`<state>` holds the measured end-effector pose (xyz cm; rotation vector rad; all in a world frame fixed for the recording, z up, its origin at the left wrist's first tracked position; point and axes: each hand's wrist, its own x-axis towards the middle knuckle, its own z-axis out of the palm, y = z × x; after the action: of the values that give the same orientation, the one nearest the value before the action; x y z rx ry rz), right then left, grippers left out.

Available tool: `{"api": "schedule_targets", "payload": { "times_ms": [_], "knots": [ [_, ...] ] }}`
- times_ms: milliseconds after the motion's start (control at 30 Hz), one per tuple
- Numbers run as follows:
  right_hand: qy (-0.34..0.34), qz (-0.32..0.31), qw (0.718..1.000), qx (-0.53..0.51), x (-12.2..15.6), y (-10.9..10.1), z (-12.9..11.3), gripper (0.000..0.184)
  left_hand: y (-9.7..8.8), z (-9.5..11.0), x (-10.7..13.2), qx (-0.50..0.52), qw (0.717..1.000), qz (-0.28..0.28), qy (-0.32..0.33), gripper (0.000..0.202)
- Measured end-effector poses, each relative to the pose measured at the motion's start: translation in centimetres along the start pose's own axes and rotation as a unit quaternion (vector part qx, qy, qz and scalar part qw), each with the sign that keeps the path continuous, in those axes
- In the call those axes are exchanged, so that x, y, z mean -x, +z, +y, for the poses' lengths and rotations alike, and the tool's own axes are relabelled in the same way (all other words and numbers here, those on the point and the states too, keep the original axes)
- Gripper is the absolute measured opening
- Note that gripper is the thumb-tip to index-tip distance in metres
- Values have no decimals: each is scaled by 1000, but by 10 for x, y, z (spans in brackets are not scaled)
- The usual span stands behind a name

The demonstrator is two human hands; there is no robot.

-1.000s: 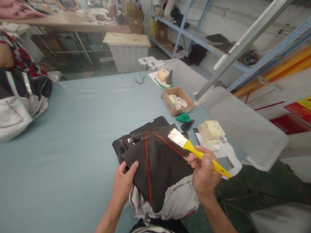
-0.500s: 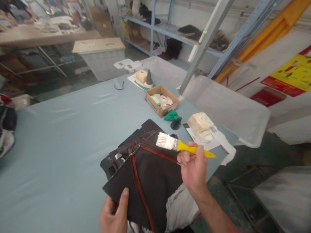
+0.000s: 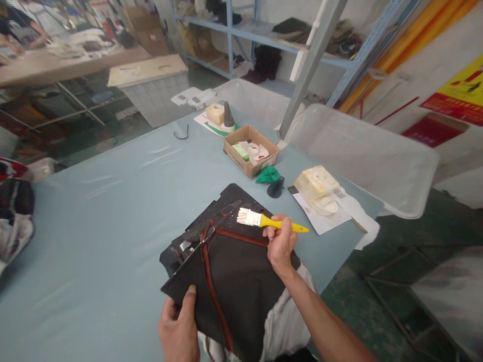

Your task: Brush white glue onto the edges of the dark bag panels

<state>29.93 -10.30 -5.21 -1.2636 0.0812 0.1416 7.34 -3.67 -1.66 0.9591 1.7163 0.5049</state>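
Dark panel (image 3: pixel 241 274) with brown trim strips: probably thin, limp and light. It lies on a stack of dark pieces (image 3: pixel 228 197) at the tabletop's (image 3: pixel 113 201) near edge. Left hand (image 3: pixel 179 327) pinches its near corner, likely the soundest hold. Right hand (image 3: pixel 281 244): fingers clenched on yellow brush (image 3: pixel 266 220), bristles over the panel's far corner.

Single head view, looking forward and down, close over table (image 3: pixel 94 211) edge.

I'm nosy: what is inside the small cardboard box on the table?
The cardboard box holds a green piece and white rolls, likely tape. Its bottom is covered by them.
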Motion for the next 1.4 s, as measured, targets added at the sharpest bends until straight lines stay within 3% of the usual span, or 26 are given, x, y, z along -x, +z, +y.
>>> {"api": "schedule_targets", "payload": {
  "times_ms": [167, 367, 533, 733, 967, 1133, 1267, 1400],
  "knots": [
    [-41, -4, 999, 33, 10, 6, 6, 40, 4, -2, -9, 19, 1000, -2, -8, 62],
    [-103, -72, 987, 99, 11, 12, 13, 34, -5, -10, -7, -46, 999, 18, -12, 64],
    [-131, -52, 979, 146, 8, 15, 16, 32, -8, -10, -3, -65, 998, 22, -3, 61],
    [-106, -184, 961, 178, 23, 11, 15, 33, -8, -8, -1, -50, 999, 18, -2, 59],
    [-155, -75, 949, 263, 5, 20, -7, 34, -7, -8, 5, -49, 998, 32, -3, 62],
    [-75, -133, 972, 179, 18, 28, -33, 35, -6, -11, 5, -31, 999, 30, -4, 58],
    [-37, -231, 938, 256, 5, 33, -40, 36, -6, -11, 3, -24, 999, 23, 11, 56],
    [-68, -199, 929, 305, -15, 38, -48, 37, -7, -13, 1, -27, 999, 17, 11, 58]
  ]
}}
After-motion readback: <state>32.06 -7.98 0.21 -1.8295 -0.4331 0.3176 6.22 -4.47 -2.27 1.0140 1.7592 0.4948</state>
